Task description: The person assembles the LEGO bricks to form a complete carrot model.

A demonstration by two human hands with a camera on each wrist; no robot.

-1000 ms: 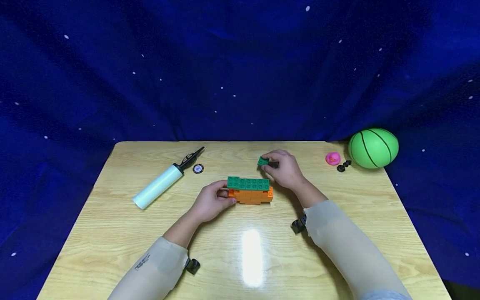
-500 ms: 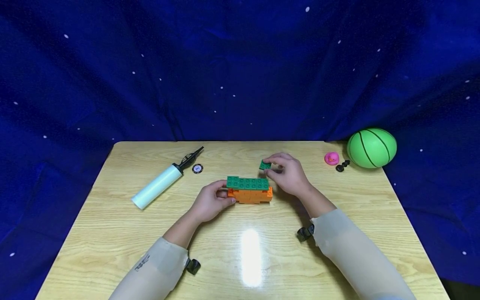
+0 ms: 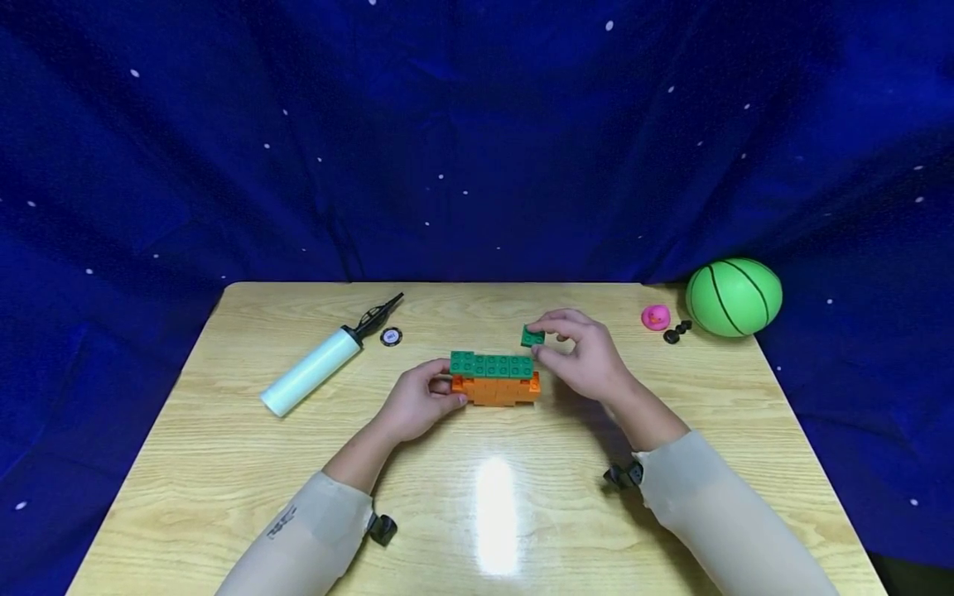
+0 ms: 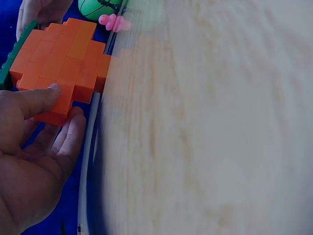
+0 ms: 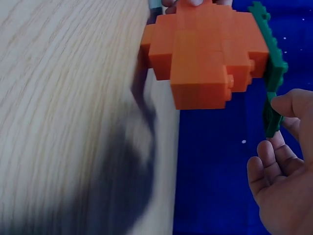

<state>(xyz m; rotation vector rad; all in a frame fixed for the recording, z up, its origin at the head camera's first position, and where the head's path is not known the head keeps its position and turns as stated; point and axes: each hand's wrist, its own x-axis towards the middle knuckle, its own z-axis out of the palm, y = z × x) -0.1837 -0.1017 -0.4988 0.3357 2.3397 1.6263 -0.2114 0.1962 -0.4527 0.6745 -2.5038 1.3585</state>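
An orange build of toy bricks [image 3: 495, 391], stepped in outline, stands upright with a row of green bricks [image 3: 503, 366] along its top. My left hand [image 3: 417, 401] grips its left end between thumb and fingers; the left wrist view shows the thumb [image 4: 41, 100] on the orange face. My right hand [image 3: 585, 356] pinches a small flat green brick [image 3: 532, 336] by thumb and forefinger, near the right end of the green row. In the right wrist view this green brick [image 5: 271, 117] is close to the row's end; whether they touch I cannot tell.
A pale blue hand pump [image 3: 316, 368] lies at the left with a poker chip [image 3: 391, 336] beside its black tip. At the back right are a pink rubber duck [image 3: 656, 317], a small black object [image 3: 674, 334] and a green ball [image 3: 734, 298]. A blue curtain [image 3: 477, 141] hangs behind the table.
My right hand, pinching the small green brick, has moved slightly right and toward me, closer to the green row's right end. My left hand and the orange build stay nearly still.
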